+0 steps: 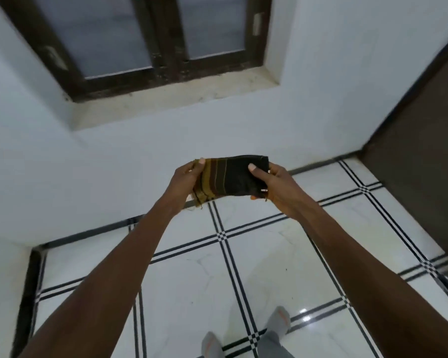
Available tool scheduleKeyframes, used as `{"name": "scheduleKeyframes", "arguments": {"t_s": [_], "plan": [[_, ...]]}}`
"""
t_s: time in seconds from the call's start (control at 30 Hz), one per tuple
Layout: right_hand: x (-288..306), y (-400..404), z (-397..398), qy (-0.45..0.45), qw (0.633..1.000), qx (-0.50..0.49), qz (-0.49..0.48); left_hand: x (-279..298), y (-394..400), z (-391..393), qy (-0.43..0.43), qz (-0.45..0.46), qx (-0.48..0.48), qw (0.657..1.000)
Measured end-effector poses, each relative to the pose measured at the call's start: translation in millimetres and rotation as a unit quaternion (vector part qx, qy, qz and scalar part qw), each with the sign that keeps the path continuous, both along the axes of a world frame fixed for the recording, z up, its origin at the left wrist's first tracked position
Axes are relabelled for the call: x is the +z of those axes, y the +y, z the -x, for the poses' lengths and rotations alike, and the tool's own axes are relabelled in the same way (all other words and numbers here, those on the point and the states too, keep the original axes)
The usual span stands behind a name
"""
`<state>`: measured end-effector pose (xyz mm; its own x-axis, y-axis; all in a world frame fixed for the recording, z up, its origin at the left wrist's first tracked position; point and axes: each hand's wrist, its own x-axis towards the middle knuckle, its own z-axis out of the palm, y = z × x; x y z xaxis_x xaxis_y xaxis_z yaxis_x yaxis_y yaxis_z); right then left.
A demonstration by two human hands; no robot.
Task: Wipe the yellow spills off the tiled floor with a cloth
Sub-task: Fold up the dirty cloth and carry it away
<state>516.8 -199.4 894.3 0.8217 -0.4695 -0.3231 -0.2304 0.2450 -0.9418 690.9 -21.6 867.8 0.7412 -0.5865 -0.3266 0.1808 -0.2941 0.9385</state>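
I start with the room: a white wall (pixel 166 151) with a dark-framed window (pixel 150 40) ahead, a dark door (pixel 424 156) to the right, and below them the tiled floor (pixel 204 285), white squares crossed by black double lines. I see no yellow spill on any tile in view; the frame is slightly smeared and the floor shines, so a faint stain could escape me, but I judge the spills lie outside this view, most likely behind or beside the feet (pixel 243 334) at the bottom edge.

Both arms reach forward and up, well clear of the floor. Between the hands hangs the cloth (pixel 233 179), a dark folded piece with ochre and brown stripes toward its left end. Its long axis runs left to right, almost level, held out in front of the wall.

The left hand (pixel 185 180) is closed on the striped end, thumb on top, fingers curled behind. The right hand (pixel 272 183) is closed on the dark end, thumb pressed onto the face of the cloth.

So the relation that matters is vertical: the cloth is in hand, the floor is far beneath it, and neither hand is nearer the tiles. In my judgement, wiping has not begun; the next move calls for crouching and finding the first spill.
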Motion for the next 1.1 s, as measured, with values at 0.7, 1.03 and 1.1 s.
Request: {"name": "scheduleKeyframes", "arguments": {"t_s": [0.7, 1.03, 1.1], "plan": [[-16, 642, -270, 0.019, 0.836, 0.547, 0.039, -13, 656, 14, 0.048, 0.054, 0.641, 0.764], [3, 908, -267, -0.024, 0.707, 0.704, 0.057, 0, 839, 73, 0.05, 0.088, 0.788, 0.607], [3, 953, -255, -0.028, 0.682, 0.728, 0.061, -1, 868, 89, 0.047, 0.089, 0.809, 0.579]]}}
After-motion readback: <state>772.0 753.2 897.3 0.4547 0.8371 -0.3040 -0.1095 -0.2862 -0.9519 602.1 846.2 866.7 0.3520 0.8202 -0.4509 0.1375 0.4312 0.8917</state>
